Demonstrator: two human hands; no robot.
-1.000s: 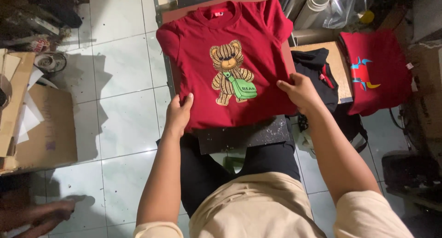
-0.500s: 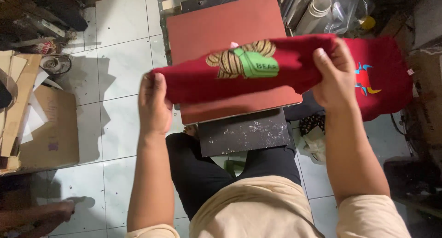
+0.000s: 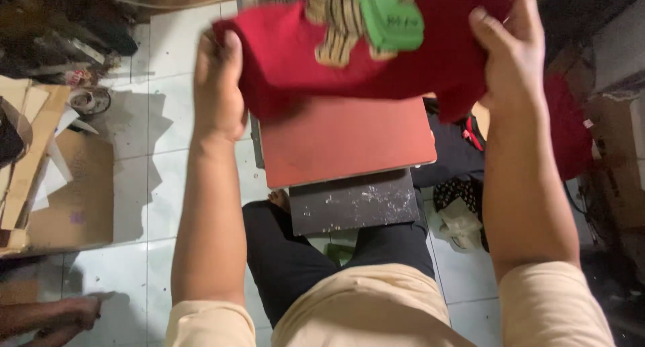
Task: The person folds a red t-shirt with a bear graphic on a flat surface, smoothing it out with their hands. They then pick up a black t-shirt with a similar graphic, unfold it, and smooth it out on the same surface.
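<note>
The red shirt [image 3: 416, 58] hangs bunched across the top of the frame, its bear print with a green patch crumpled and blurred, lifted clear above the reddish press pad [image 3: 346, 142] at centre. The left hand [image 3: 218, 85] pinches its left edge, thumb over fabric, while the right hand [image 3: 507, 51] clamps the right edge with fingers curled shut. Gripped this loosely, I'd judge a drooping fold could drag over the pad and crease the print, or slip towards the tiled floor [image 3: 168, 125].

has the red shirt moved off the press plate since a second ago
Yes. The red shirt lay flat on the red press plate; now the left hand and right hand hold it bunched above the plate's far edge.
</note>
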